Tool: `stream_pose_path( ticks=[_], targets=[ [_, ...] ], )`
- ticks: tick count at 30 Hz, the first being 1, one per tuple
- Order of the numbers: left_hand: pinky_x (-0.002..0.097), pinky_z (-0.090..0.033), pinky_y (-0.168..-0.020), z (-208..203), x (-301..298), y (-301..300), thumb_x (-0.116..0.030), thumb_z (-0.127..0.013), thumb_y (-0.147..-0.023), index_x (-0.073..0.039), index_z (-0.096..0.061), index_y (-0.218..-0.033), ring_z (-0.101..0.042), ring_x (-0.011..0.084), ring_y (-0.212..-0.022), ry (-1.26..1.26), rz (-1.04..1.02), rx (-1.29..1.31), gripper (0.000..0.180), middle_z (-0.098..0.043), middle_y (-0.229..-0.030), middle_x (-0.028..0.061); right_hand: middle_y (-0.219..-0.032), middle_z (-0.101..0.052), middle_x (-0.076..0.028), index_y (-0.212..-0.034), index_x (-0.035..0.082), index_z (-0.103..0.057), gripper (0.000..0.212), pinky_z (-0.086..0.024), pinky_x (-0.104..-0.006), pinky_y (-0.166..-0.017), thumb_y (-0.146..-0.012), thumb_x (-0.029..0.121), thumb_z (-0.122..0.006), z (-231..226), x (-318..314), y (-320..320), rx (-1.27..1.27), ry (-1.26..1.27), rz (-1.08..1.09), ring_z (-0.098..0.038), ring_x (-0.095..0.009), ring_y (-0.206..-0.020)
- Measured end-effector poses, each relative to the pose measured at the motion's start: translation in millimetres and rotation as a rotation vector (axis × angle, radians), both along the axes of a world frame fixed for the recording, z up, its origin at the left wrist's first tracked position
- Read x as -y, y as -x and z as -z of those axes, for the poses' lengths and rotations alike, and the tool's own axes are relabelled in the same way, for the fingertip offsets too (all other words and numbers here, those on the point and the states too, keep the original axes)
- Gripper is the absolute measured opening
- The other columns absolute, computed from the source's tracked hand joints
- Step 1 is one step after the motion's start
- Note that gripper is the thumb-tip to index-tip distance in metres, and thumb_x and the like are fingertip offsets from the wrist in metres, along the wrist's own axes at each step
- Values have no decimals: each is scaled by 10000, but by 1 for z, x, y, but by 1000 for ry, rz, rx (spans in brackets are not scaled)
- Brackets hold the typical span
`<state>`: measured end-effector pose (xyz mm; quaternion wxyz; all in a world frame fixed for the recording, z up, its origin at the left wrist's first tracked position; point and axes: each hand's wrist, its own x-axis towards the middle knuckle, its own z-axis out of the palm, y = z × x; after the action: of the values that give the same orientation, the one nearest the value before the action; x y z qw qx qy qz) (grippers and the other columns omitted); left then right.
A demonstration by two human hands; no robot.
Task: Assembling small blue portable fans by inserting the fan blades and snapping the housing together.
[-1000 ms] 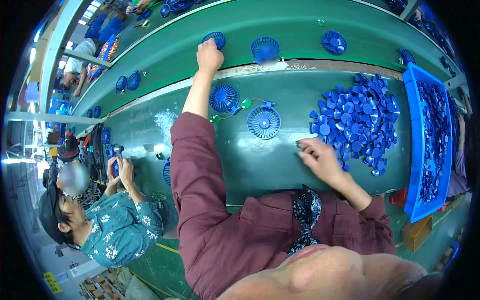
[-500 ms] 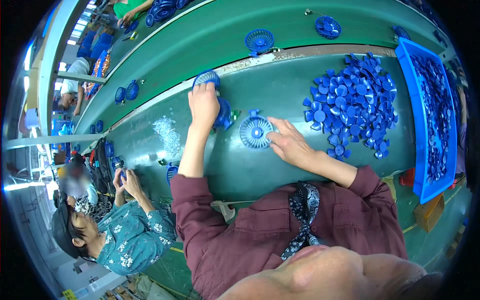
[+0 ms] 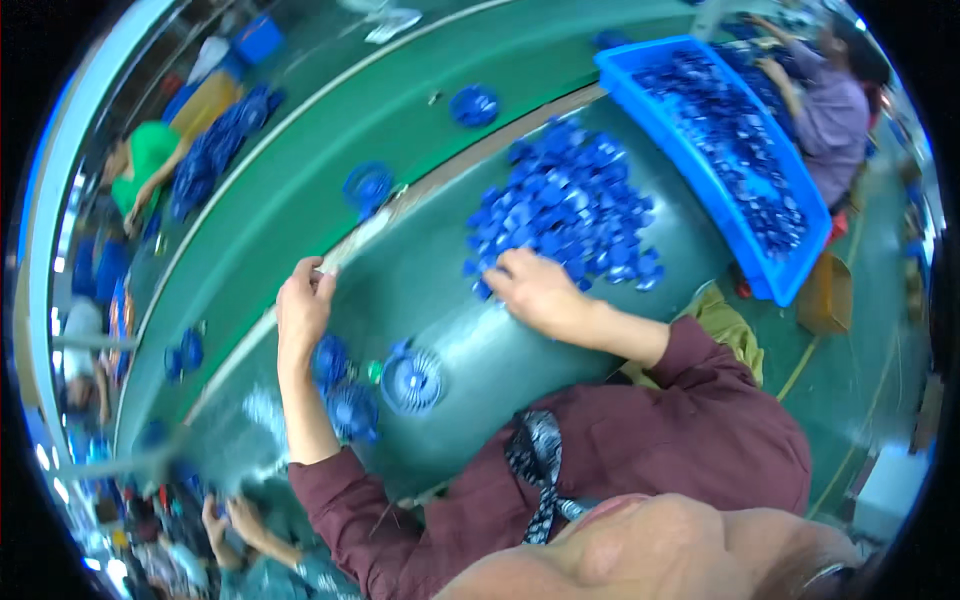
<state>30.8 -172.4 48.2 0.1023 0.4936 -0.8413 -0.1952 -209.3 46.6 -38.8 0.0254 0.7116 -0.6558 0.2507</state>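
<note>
My left hand is raised by the ledge along the conveyor, thumb apart from the bent fingers, with nothing seen in it. My right hand reaches the near left edge of a heap of blue fan blades. Its fingers are bent, slightly apart and a little blurred; whatever lies under the tips is hidden. Between my arms a round blue fan housing lies on the green worktable, its ribbed inside facing up. Beside my left forearm are two more blue fan housings, one farther and one nearer, with a small green part close by.
Beyond the ledge, a green conveyor belt carries blue fan housings. A large blue tray of blades stands at the right. Co-workers sit at the lower left, far left and upper right.
The view has swung right. My left hand has let go of a blue fan housing near the belt. My right hand has left the ribbed housing and moved right to the blade heap.
</note>
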Motion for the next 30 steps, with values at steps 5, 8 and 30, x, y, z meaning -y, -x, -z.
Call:
stream_pose_path(
  ticks=[5,8,30],
  targets=[
    [439,-466,-881,58,81,81,-445,-555,-895,58,-515,-1234,-606,377,-1025,131,-42,-112,608,-650,-1040,235,-864,-539,-154,-1007,24,-581,228,-514,-409,-641,-796,99,-540,-1,-1,-5,-82,-217,64,-581,-314,-828],
    [456,-455,-908,84,113,120,-501,-557,-873,77,-568,-1148,-571,420,-1066,91,-170,-105,640,-596,-1123,289,-864,-534,-155,-993,24,-559,250,-518,-415,-631,-782,147,-614,0,1,-2,-65,-224,89,-588,-321,-838],
    [421,-567,-748,9,-20,40,-317,-526,-962,0,-544,-1144,-654,265,-899,-885,-272,-1223,365,-641,-1072,126,-936,-497,-150,-1082,53,-531,366,-495,-446,-654,-771,170,-684,-18,-35,-10,483,37,-51,-574,-347,-843]
  ],
)
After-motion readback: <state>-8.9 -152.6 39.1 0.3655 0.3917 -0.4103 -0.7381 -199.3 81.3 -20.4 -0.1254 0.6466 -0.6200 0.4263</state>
